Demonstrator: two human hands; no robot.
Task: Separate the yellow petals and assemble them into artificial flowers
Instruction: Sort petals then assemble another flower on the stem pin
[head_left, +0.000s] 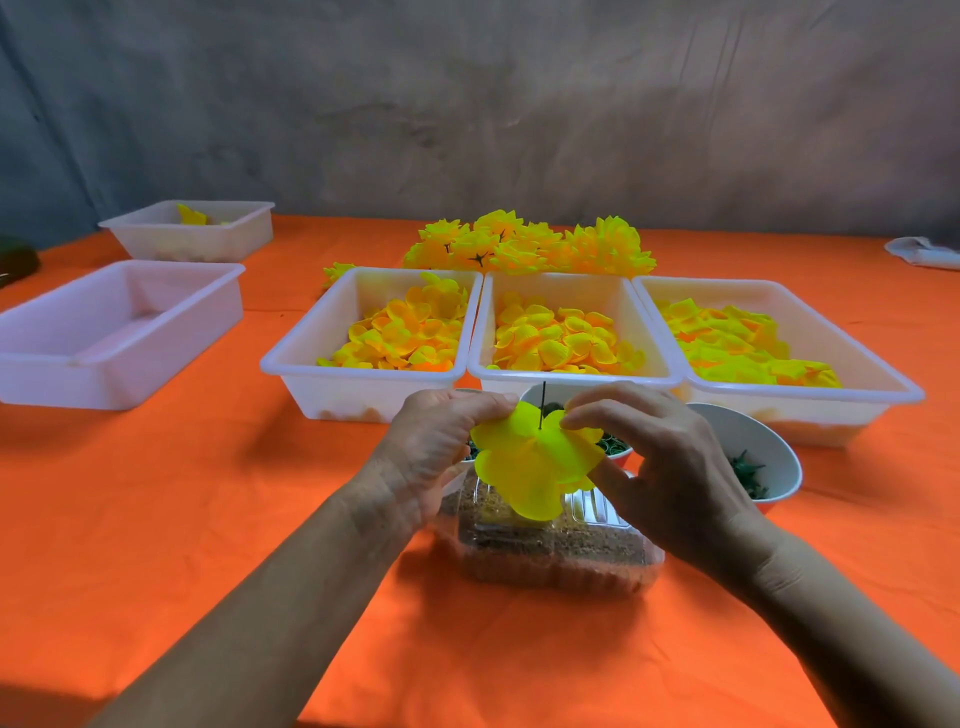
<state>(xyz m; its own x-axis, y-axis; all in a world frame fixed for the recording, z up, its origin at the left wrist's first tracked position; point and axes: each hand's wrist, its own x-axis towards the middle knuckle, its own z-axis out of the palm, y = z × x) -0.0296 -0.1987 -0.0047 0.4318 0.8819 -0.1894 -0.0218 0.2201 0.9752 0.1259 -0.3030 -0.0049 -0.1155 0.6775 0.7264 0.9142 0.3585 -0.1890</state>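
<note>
While both hands hold the work over the orange counter (156, 519), the risks are what matter most. The left hand (436, 447) pinches one edge of a yellow petal layer (530, 467) and the right hand (660, 457) pinches the opposite edge, each grip closed on it. A thin dark stem (543, 405) pokes up through the layer's centre. If the pull is uneven, the hole may tear, or the layer may sit tilted on the stem; if more than one layer is stuck together, both could go on at once. A slip could also drop it onto the clear lidded box (550, 551) below.

Largest first: three white trays stand side by side, the right tray (857, 364), middle tray (571, 382) and left tray (291, 364), each heaped with loose yellow-orange petals. Further left, a white tray (52, 379) shows nothing inside, and a far tray (156, 244) holds a few yellow pieces. Behind the trays lies a pile of finished flowers (530, 244). A white bowl (769, 447) near the right hand holds small green parts, and another bowl (618, 452), mostly hidden, holds green rings. The clear box contains brown granular material I cannot identify.
</note>
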